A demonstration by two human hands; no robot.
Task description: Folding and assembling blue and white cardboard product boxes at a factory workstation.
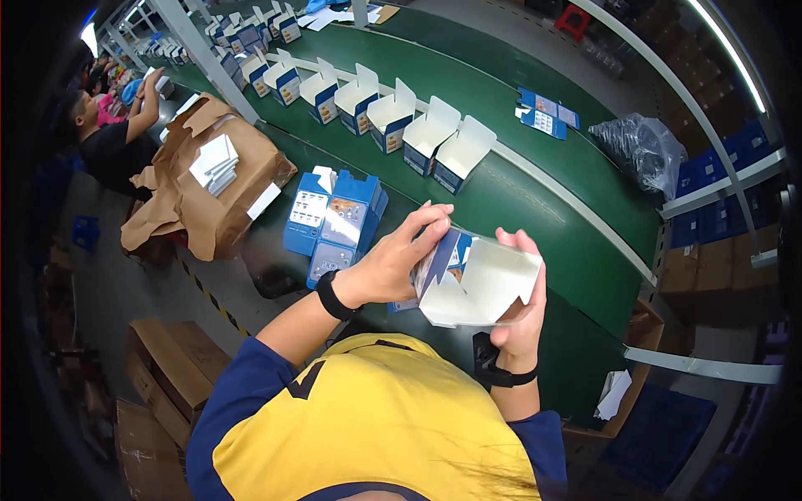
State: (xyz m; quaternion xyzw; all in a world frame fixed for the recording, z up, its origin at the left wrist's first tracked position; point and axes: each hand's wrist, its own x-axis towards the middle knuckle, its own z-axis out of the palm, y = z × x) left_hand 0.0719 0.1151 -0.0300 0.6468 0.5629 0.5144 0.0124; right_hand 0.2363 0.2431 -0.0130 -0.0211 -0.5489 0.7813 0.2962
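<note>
Close in front of my chest I hold a small folding carton, partly unfolded, with its white inside facing up and a blue printed panel on its left. My left hand grips the carton's left side, thumb and fingers bent at its upper corner. Around the right side curls my right hand, its fingers behind the far wall and the thumb at the near edge. Just left of my left hand lies a stack of flat blue printed cartons.
Opened cartons with raised white lids line the green conveyor. Flat cartons and a clear plastic bag lie beyond. At left stands a torn brown paper package with white pieces on it; another person works behind it.
</note>
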